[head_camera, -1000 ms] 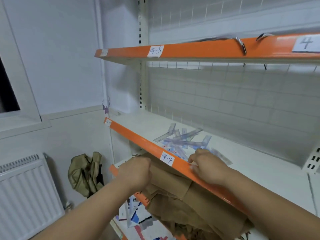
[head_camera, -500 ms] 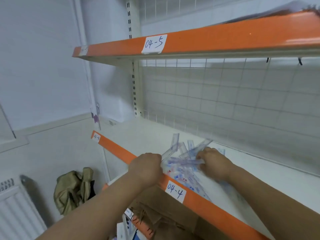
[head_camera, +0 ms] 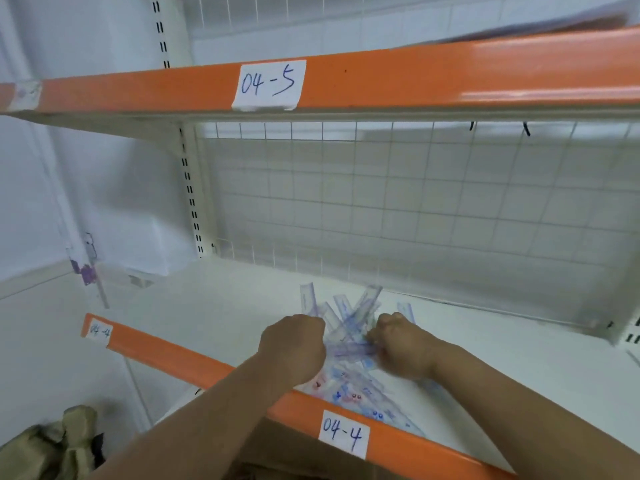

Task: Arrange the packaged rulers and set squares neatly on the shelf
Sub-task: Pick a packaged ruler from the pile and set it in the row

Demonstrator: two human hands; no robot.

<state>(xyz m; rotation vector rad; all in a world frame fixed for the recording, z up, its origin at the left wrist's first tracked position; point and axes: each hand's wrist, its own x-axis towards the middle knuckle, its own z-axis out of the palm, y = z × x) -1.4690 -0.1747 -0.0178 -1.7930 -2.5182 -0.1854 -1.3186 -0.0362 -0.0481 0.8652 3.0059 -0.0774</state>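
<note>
Gripping rulers (head_camera: pixel 349 327) behind label "04-4" (head_camera: pixel 343 434), under "04-5" (head_camera: pixel 268 84): left hand (head_camera: pixel 294 348), right hand (head_camera: pixel 403 349).

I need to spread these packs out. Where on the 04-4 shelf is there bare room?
Free: the shelf board left of the left hand, between the orange edge and the grid; also the board right of the right hand, toward the shelf's far end. Crowded: the rulers heaped between both hands and down to the 04-4 label.

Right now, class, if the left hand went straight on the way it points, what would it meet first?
The left hand would run into the packaged rulers heaped just ahead of its knuckles. It may already touch them, though depth is unclear.
</note>
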